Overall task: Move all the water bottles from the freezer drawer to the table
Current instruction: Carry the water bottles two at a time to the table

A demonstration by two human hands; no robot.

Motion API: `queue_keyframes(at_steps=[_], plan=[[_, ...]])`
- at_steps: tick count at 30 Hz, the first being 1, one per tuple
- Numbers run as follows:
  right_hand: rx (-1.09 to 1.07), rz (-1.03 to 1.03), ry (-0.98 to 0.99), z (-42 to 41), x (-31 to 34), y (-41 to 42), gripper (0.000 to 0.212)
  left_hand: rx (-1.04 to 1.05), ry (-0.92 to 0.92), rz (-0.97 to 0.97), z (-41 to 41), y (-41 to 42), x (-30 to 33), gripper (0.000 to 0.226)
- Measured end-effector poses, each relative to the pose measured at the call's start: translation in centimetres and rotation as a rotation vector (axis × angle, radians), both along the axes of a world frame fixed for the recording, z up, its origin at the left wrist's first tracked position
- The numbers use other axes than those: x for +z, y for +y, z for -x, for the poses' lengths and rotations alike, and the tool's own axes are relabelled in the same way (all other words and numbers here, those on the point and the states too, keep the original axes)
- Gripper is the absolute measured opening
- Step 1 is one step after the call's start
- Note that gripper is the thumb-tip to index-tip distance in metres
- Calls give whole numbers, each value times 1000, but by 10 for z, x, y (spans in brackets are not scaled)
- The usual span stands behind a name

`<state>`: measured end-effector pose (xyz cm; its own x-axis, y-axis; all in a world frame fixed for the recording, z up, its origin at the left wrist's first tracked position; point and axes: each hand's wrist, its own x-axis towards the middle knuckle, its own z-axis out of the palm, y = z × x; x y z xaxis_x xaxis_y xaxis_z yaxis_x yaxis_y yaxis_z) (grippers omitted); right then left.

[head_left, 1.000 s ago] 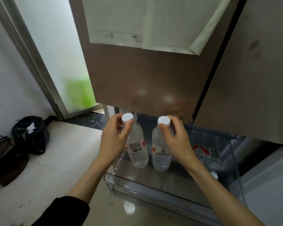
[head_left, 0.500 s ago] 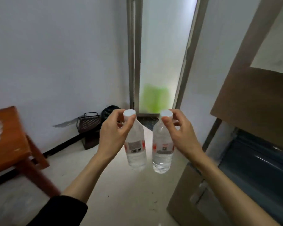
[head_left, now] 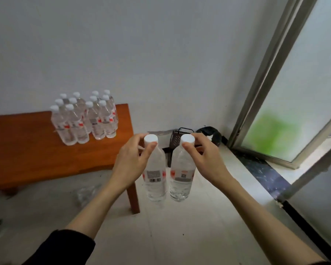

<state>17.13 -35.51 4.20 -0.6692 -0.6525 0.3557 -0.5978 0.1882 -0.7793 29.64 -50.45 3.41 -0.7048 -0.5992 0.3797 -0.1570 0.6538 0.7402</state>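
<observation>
My left hand (head_left: 131, 163) grips a clear water bottle (head_left: 155, 180) by its white cap, and the bottle hangs upright over the floor. Beside it, my right hand (head_left: 204, 161) holds a second water bottle (head_left: 182, 178) the same way. Both bottles hang just right of the orange wooden table (head_left: 27, 150), near its right front leg. Several more water bottles (head_left: 84, 119) with white caps stand grouped on the table's far right part. The freezer drawer is out of view.
A white wall runs behind the table. A black basket (head_left: 177, 138) and a dark bag (head_left: 210, 133) sit on the floor in the corner. A frosted glass door (head_left: 294, 104) with a metal frame stands at the right. Crumpled clear plastic (head_left: 86, 192) lies under the table.
I have turned left from the freezer drawer with a bottle in each hand. The table with its group of bottles has come into view; the freezer has left the frame.
</observation>
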Motion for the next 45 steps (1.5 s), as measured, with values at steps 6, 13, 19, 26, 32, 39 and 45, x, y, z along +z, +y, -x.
queue_keyframes(at_steps=[6, 13, 19, 26, 32, 39, 45], plan=[[150, -91, 60, 22, -16, -119, 34, 125, -50, -50, 0, -99, -17, 35], [275, -194, 89, 56, -36, -253, 34, 190, -153, -96, 19, -218, -36, 28], [322, -247, 78, 78, -52, -341, 37, 292, -238, -159, 35, -292, -52, 34], [306, -340, 40, 90, -80, -414, 36, 314, -269, -247, 51, -363, -75, 37], [263, -414, -21, 92, -93, -452, 36, 262, -265, -318, 64, -405, -95, 34], [224, -420, -68, 93, -99, -476, 35, 218, -275, -254, 75, -433, -105, 31], [196, -383, -63, 90, -103, -487, 35, 180, -236, -254, 80, -440, -110, 29]])
